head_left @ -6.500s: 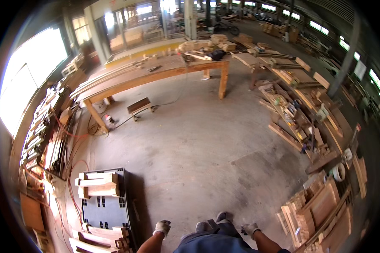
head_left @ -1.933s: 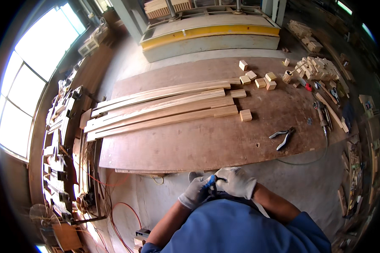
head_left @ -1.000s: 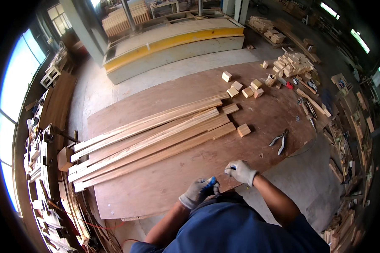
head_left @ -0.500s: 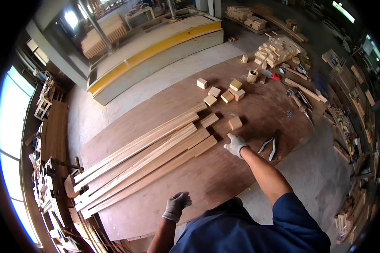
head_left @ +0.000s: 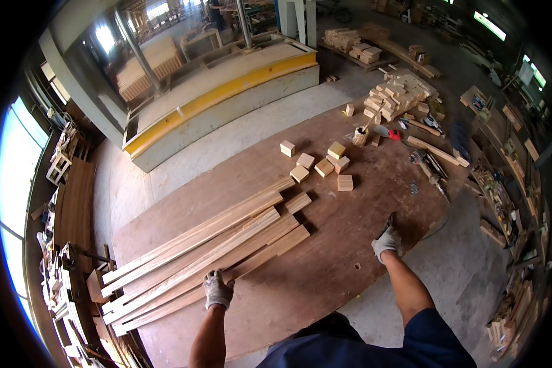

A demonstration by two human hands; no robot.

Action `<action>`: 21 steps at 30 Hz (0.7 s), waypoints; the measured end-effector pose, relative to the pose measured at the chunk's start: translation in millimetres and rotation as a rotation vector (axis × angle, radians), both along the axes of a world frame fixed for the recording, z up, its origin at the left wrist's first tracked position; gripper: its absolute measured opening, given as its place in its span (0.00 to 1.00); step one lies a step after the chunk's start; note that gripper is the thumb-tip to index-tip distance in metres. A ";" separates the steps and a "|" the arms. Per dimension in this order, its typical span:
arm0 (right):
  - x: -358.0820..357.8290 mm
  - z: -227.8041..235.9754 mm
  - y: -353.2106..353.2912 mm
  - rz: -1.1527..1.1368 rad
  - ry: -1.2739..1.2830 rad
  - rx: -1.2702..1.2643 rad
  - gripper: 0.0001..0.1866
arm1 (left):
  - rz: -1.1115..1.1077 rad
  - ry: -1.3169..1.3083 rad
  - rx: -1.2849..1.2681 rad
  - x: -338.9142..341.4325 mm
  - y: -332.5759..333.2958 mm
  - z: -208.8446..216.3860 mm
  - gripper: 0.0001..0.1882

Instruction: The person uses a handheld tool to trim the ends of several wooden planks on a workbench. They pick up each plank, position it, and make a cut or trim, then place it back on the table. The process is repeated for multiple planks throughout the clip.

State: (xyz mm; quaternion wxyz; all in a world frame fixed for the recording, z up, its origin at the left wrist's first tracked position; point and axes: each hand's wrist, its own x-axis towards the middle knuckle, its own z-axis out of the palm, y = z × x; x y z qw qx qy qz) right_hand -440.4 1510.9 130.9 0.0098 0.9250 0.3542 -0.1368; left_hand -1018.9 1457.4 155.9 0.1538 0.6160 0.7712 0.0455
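My right hand (head_left: 386, 243), in a pale work glove, is closed around a pair of pliers (head_left: 389, 223) at the right part of the brown board. The dark tip of the pliers points away from me; the palm hides the handles. My left hand (head_left: 218, 289), also gloved, rests with its fingers apart on the near edge of the long wooden strips (head_left: 208, 251). These strips lie side by side on a slant, their right ends uneven. Beyond those ends sit several small wooden blocks (head_left: 324, 168), with one block (head_left: 345, 183) nearer to me.
A heap of wooden blocks (head_left: 398, 98) lies at the board's (head_left: 325, 270) far right. Near it stand a brush pot (head_left: 360, 136) and a corded power tool (head_left: 425, 167). A low machine with a yellow edge (head_left: 227, 89) stands beyond. Timber shelving (head_left: 497, 184) lines the right side.
My right hand has moved right and taken hold of the pliers, which lay on the board. My left hand has moved left and forward onto the strips. The nearest block sits farther away, beside the others.
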 end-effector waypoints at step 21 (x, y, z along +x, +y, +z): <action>-139.1 53.9 -242.3 -0.312 2.141 0.394 0.21 | -0.394 0.048 0.050 -22.6 -27.8 -19.2 0.27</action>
